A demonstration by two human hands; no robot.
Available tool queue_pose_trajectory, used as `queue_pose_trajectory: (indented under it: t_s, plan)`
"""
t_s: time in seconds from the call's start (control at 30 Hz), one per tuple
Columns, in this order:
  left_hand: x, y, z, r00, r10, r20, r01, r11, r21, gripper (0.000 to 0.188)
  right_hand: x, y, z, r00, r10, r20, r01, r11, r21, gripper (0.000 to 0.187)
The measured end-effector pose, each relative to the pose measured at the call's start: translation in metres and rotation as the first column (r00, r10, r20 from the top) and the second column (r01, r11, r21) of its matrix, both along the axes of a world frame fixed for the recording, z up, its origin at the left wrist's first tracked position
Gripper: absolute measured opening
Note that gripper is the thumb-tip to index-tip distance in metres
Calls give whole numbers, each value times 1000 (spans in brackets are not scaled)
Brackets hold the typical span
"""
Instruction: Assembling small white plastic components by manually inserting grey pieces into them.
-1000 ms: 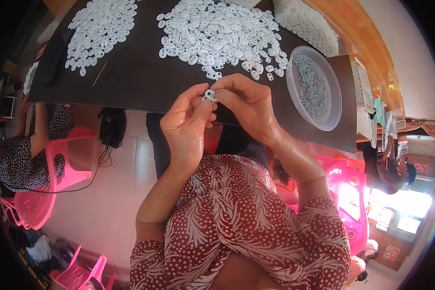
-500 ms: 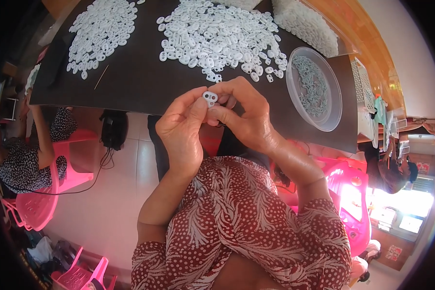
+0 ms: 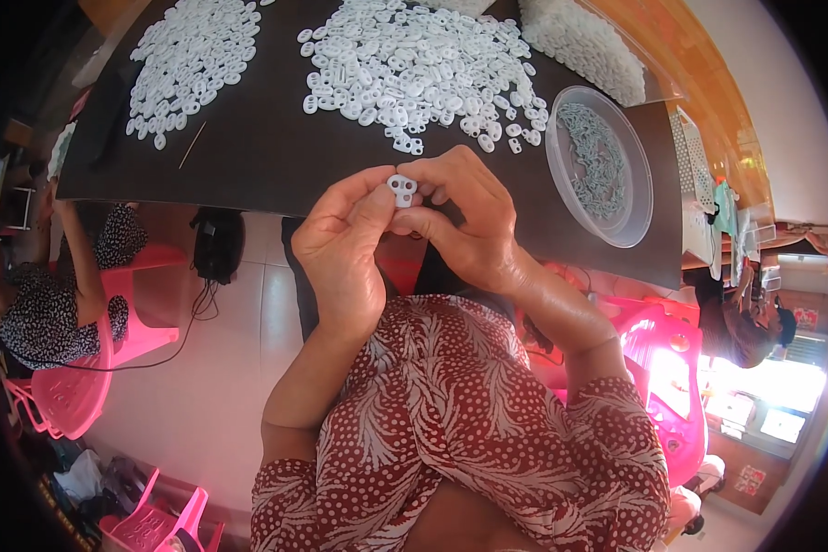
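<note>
Between my two hands, at the table's near edge, is a small white plastic two-hole piece (image 3: 401, 187), with more white plastic with openings just below it. My left hand (image 3: 348, 244) pinches it from the left with thumb and forefinger. My right hand (image 3: 469, 216) closes on it from the right, its thumb below and its fingers curled above. Whether it is one piece or two pressed together I cannot tell. Just beyond the hands, a large heap of similar white pieces (image 3: 414, 69) covers the middle of the table.
A second white heap (image 3: 193, 60) lies at the left, near a thin stick (image 3: 192, 145). At right stand a clear round tub (image 3: 637, 216) holding grey-green strands (image 3: 591, 161) and a clear bag of white pieces (image 3: 584, 55). Another person (image 3: 46, 313) sits left on a pink chair (image 3: 138, 317).
The white piece has turned slightly in my fingers, so that more of its lower part with openings shows. My right fingers have shifted a little; both hands stay in place.
</note>
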State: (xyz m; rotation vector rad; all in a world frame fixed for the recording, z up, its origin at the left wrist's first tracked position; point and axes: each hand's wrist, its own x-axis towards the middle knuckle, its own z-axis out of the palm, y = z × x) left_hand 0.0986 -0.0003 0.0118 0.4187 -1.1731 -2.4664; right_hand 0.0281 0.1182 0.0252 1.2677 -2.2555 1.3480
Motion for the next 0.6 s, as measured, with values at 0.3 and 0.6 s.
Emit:
queue_pose_trajectory:
  t_s: [0.3, 0.6]
  plan:
    - [2, 4, -6, 993, 33, -116, -42, 996, -77, 22, 5, -3, -3, 998, -20, 53, 23, 999, -47, 34]
    - [5, 9, -22, 969, 62, -239, -97, 986, -138, 22, 12, -7, -3, 995, -22, 97, 35, 989, -143, 29]
